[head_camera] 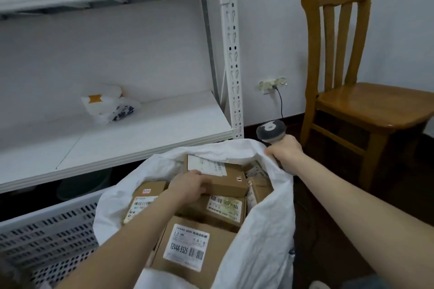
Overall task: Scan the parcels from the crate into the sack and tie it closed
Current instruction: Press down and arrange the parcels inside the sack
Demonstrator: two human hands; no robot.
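A white shelf (141, 138) stands at our left, the slatted crate (47, 230) below it, a wooden chair (364, 105) at right. Our left hand (187, 186) curls its fingers (199, 183) over a parcel (227, 184) inside the open sack (258, 241); our right hand (285, 150) grips the scanner (270, 131) and the sack's rim.

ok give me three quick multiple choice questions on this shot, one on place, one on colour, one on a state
1. The left hand grips a parcel lying: a) in the sack b) on the chair c) on the shelf
2. The sack is: a) blue b) white c) brown
3. The right hand is: a) hanging empty b) flat on the chair c) gripping the scanner and the sack rim
Key: 1a, it lies inside the open mouth; 2b, white cloth all round; 3c, fingers curl round handle and rim.
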